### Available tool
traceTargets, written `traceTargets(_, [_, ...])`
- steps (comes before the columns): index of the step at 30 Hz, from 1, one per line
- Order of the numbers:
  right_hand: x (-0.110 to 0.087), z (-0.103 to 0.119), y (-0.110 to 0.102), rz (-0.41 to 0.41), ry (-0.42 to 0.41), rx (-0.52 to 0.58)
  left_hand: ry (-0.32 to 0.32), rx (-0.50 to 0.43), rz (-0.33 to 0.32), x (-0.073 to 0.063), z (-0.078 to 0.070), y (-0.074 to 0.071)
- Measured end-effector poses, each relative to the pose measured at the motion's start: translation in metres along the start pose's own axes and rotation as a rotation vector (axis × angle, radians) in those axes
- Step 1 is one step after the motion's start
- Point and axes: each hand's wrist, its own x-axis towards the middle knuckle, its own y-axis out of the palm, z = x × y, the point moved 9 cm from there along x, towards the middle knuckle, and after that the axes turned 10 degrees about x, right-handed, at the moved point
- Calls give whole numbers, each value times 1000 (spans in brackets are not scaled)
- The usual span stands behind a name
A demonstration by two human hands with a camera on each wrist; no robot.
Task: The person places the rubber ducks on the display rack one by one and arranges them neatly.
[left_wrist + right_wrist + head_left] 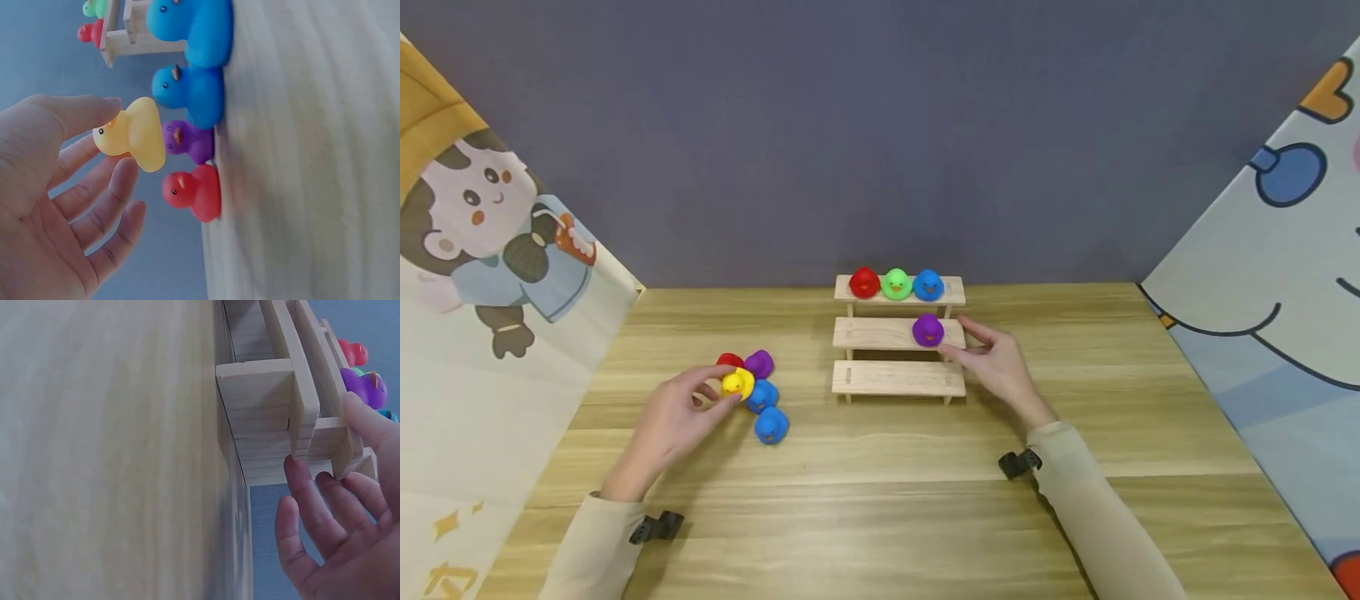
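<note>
The left hand (673,417) pinches a yellow duck (737,383), presumably for control; the right hand (1003,371), unclenched (probably steadying), touches the wooden rack's (880,379) right end.

Soft, even light with faint shadows on the table (880,517), wrist views hazier.

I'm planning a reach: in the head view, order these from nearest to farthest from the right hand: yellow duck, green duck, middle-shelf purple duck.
1. Purple duck: middle shelf, just left of the right hand.
2. Green duck: top shelf, centre of its row.
3. Yellow duck: far left, held by the left hand.
</note>
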Motion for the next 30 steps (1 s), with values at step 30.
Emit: traceTargets(30, [9,-2,-9,112,-48,-110,151,-98,42,54,-95,5])
